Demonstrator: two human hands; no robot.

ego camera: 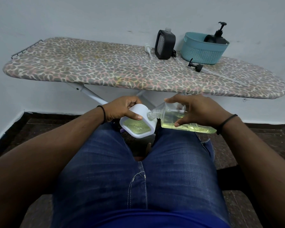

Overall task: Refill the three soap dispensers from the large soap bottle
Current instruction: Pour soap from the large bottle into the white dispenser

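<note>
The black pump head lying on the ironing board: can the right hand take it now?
Probably not now: the right hand grips the tilted soap bottle, and the black pump head lies far off on the ironing board.

Leopard-print ironing board (105,69), teal lattice basket (202,50), white dispenser (138,124), pale yellow-green soap (187,125), blue jeans (138,178).

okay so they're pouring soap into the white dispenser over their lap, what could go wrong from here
1. The large soap bottle, tipped by the right hand, meets the white dispenser only at a narrow mouth, so soap could miss and land on the jeans.
2. The dispenser, held tilted in the left hand, already shows plenty of soap, so it may overflow.
3. Both are held in the air, unsupported; soapy fingers could slip.
</note>
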